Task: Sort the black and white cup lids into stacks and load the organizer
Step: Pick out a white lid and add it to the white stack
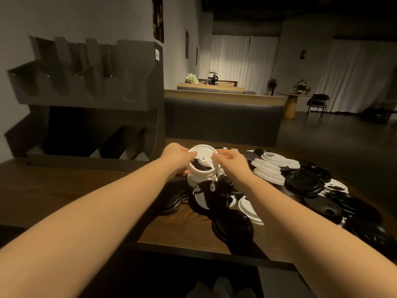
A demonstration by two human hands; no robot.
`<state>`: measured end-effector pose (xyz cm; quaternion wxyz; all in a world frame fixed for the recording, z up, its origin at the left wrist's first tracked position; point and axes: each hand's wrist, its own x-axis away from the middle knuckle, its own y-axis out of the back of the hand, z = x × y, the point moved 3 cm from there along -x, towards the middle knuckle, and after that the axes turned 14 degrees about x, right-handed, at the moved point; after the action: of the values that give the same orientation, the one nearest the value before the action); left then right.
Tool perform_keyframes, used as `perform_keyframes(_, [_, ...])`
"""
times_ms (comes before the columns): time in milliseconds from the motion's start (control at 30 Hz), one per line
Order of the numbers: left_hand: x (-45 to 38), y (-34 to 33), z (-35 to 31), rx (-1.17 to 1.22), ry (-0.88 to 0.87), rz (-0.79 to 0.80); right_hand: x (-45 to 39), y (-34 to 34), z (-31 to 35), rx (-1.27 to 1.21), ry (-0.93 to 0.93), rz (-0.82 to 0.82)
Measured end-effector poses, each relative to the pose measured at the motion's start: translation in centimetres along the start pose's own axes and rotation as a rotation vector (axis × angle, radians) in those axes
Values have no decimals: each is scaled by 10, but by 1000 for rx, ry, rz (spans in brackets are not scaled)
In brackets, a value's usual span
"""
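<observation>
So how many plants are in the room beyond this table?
2: a pale flower bunch on the far counter, and a green potted plant on the round table to the right. Dark corners may hide more.

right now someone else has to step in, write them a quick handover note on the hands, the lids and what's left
Left hand and right hand: both grip one white lid stack from either side, held above the table.
Lids: a mixed pile of black and white lids lies loose on the wooden table, mostly to the right. A few white ones there are already nested.
Organizer: stands at the back left; no lids show in its slots.
Done: a short white stack begun.
Left: sort the pile by colour, stack it, load the organizer.
</observation>
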<state>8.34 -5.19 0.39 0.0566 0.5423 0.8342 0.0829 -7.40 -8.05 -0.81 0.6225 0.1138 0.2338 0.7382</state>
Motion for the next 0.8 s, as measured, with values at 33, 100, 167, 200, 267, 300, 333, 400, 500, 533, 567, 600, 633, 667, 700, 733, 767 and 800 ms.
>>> perform_keyframes(33, [-4,11,4,20,20,-29,-1,-9,3,27,45,8])
perform_keyframes(100, [-9,34,10,37,44,-93,-1,-32,12,126,127,13])
perform_keyframes(167, [-12,60,16,25,53,-163,-1,-59,24,238,202,51])
perform_keyframes(200, [-15,74,20,13,55,-210,-1,-74,31,269,232,96])
perform_keyframes(267, [-21,102,31,23,85,-272,-1,-101,42,322,269,180])
perform_keyframes(300, [-23,115,37,42,95,-287,1,-114,46,338,284,201])
perform_keyframes(333, [-26,126,44,41,95,-292,2,-126,50,340,298,205])
perform_keyframes(400, [-30,146,57,-2,82,-262,6,-150,58,354,325,193])
perform_keyframes(500, [-27,175,72,-85,97,-249,6,-189,69,427,356,224])
perform_keyframes(533, [-28,184,78,-113,106,-254,5,-203,71,450,356,254])
perform_keyframes(567, [-27,192,83,-149,125,-258,4,-217,72,477,354,286])
perform_keyframes(600, [-25,199,87,-194,138,-263,3,-229,73,506,347,316])
perform_keyframes(633, [-25,204,91,-236,157,-251,3,-240,73,527,339,337])
perform_keyframes(667, [-25,207,96,-289,176,-219,2,-251,72,537,326,352])
perform_keyframes(700, [-27,208,101,-340,188,-180,0,-260,71,549,313,360])
perform_keyframes(733, [-27,209,104,-386,180,-142,-2,-269,69,568,299,369])
perform_keyframes(767, [-27,211,108,-407,175,-111,-5,-276,68,593,290,376])
perform_keyframes(800, [-26,214,111,-411,162,-91,-7,-282,68,621,288,380])
